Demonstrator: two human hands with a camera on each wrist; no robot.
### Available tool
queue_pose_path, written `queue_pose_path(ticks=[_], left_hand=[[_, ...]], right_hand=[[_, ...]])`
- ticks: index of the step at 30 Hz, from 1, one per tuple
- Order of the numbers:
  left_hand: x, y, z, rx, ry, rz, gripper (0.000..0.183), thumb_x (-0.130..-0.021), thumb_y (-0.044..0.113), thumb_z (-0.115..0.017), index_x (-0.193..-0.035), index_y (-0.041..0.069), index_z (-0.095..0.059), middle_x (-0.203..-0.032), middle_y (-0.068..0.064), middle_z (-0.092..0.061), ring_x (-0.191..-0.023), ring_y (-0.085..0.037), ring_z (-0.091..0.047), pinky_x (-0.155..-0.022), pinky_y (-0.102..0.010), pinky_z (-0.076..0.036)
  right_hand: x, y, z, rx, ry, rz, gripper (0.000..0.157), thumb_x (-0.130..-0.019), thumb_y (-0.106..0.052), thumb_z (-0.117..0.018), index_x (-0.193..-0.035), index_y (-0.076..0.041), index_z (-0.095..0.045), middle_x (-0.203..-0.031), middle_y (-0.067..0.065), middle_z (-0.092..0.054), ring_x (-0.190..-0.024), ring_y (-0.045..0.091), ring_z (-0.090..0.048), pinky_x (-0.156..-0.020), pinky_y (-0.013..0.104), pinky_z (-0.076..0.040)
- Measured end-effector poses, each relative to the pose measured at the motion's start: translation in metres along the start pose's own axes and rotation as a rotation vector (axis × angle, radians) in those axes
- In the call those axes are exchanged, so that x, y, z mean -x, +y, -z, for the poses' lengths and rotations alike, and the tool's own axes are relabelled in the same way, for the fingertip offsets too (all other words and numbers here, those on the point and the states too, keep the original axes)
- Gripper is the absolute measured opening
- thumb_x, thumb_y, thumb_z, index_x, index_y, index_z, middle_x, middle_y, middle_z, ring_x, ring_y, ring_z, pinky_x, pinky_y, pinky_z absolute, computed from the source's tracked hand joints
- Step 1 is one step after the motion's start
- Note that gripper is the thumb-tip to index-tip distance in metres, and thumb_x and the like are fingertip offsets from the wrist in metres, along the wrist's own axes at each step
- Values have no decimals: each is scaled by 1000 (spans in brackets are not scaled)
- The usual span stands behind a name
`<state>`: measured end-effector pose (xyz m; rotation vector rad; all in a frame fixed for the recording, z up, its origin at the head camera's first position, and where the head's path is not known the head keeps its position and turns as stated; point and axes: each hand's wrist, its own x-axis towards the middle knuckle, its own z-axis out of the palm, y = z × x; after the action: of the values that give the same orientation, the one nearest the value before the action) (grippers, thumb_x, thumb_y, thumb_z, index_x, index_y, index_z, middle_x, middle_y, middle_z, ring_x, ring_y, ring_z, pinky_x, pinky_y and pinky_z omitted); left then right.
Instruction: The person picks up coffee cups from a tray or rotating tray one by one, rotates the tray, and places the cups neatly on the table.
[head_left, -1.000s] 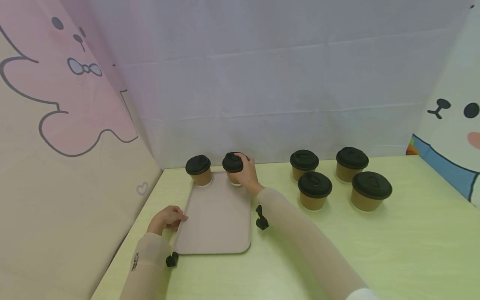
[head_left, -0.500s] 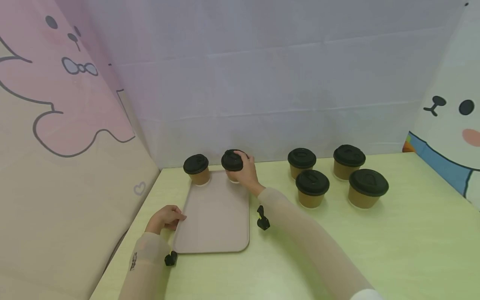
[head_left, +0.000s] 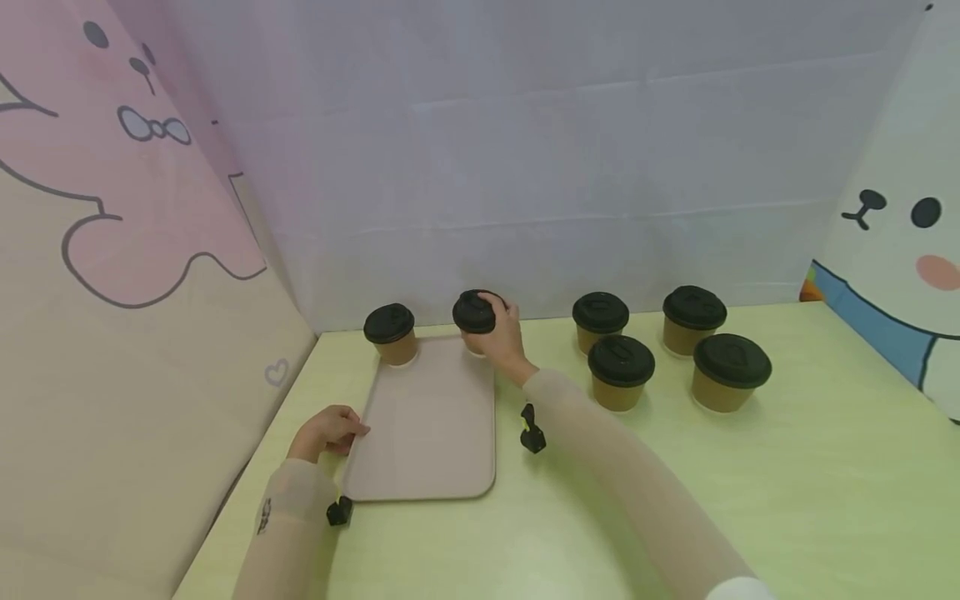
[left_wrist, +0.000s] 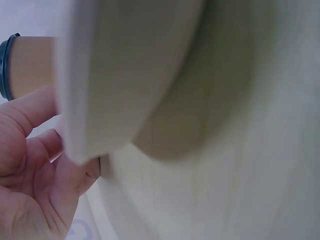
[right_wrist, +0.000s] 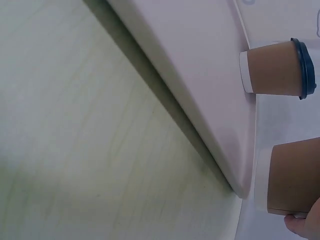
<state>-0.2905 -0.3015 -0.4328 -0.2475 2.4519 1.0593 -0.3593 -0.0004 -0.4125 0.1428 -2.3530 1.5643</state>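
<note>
My left hand (head_left: pixel 327 429) holds the left edge of a beige rectangular tray (head_left: pixel 427 425), thumb and fingers at its rim. In the left wrist view the tray's edge (left_wrist: pixel 120 90) hides some of the fingers. With my right hand (head_left: pixel 504 335) I grip a brown paper cup with a black lid (head_left: pixel 472 312) over the tray's back right corner. The right wrist view shows that cup's brown side (right_wrist: pixel 295 175) with a fingertip against it. A second lidded cup (head_left: pixel 395 346) stands upright on the tray's back left corner.
Several more brown paper cups with black lids (head_left: pixel 618 371) stand in a cluster on the pale yellow-green table (head_left: pixel 600 517), right of the tray. A pale curtain (head_left: pixel 480 167) hangs behind the table's back edge. A printed cloth (head_left: pixel 187 350) borders the left side.
The right hand has moved the gripped cup slightly right and back, widening its gap from the other cup on the tray. The left hand keeps its place at the tray's edge.
</note>
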Motion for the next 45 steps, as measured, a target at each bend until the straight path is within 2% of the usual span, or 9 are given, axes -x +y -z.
queue_pose_path(ticks=[8, 19, 26, 45], left_hand=[[1, 3, 2, -1, -7, 6, 20, -86, 11, -62, -74, 8, -46, -69, -1, -45, -59, -11, -45, -55, -23, -46], [1, 0, 1, 3, -14, 8, 19, -85, 11, -62, -75, 7, -47, -70, -1, -46, -60, -11, -46, -56, -23, -46], [2, -1, 0, 7, -6, -1, 18, -85, 9, -62, -76, 7, -47, -71, -1, -46, -62, -11, -47, -57, -23, -47], [-1, -1, 0, 6, 4, 5, 19, -84, 9, -63, -74, 6, -46, -68, 0, -46, -60, -10, -47, -55, -22, -46]], right_hand=[[-2, 3, 10, 14, 14, -28, 67, -73, -23, -77, -131, -23, -45, -136, 18, -32, -123, 36, -41, -102, 50, -35], [-3, 9, 15, 35, 47, -45, 68, -70, -21, -79, -130, -22, -46, -134, 19, -33, -122, 37, -43, -101, 49, -36], [-4, 14, 21, 37, 41, -70, 66, -73, -22, -77, -130, -24, -45, -136, 16, -31, -124, 35, -41, -102, 47, -36], [-4, 24, 33, 30, 58, -72, 68, -72, -19, -78, -131, -22, -45, -137, 19, -29, -124, 39, -39, -102, 50, -35]])
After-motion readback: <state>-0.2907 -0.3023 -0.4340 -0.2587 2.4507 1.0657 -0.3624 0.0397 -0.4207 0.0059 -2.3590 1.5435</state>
